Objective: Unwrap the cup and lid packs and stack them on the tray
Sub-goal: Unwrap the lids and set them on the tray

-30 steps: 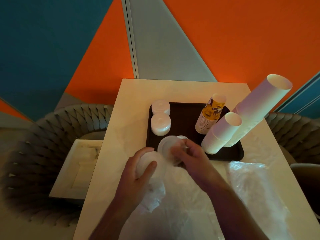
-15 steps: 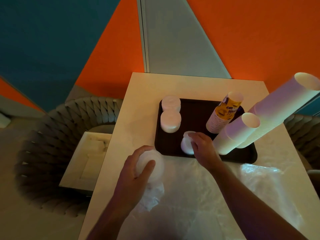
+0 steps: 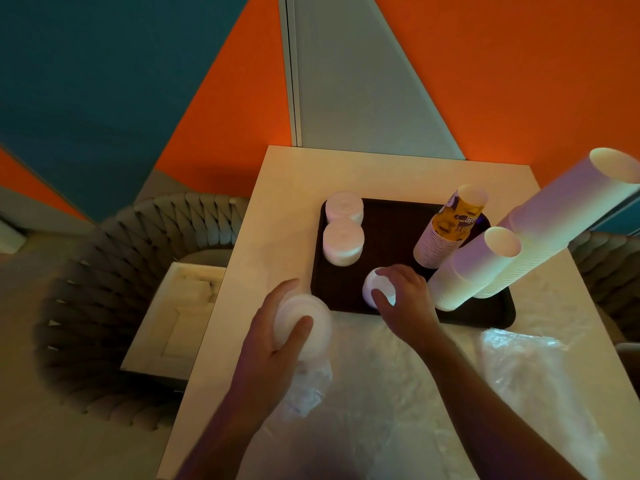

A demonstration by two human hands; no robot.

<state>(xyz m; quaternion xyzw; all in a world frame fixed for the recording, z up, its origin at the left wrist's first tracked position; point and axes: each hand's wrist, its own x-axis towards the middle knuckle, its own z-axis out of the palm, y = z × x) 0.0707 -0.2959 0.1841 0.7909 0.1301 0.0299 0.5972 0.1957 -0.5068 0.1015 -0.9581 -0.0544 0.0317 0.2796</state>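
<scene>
A dark tray (image 3: 388, 230) lies on the pale table. Two white lid stacks (image 3: 343, 240) stand at its left side. At its right rise a yellow printed cup stack (image 3: 446, 233) and two tall white cup stacks (image 3: 478, 268), leaning in the wide view. My right hand (image 3: 403, 299) grips a short pile of white lids (image 3: 377, 285) at the tray's near edge. My left hand (image 3: 273, 337) grips a stack of lids (image 3: 304, 323) still partly in its clear plastic wrap (image 3: 308, 386), just off the tray's near left corner.
Crumpled clear plastic wrappers (image 3: 526, 375) cover the near half of the table (image 3: 277, 237). A woven grey chair (image 3: 114, 278) stands at the left with a white box (image 3: 173, 317) on its seat. Another woven chair shows at the right edge.
My right hand took a few lids from the pack in my left hand and carried them forward onto the tray's near edge. My left hand stayed put with the pack.
</scene>
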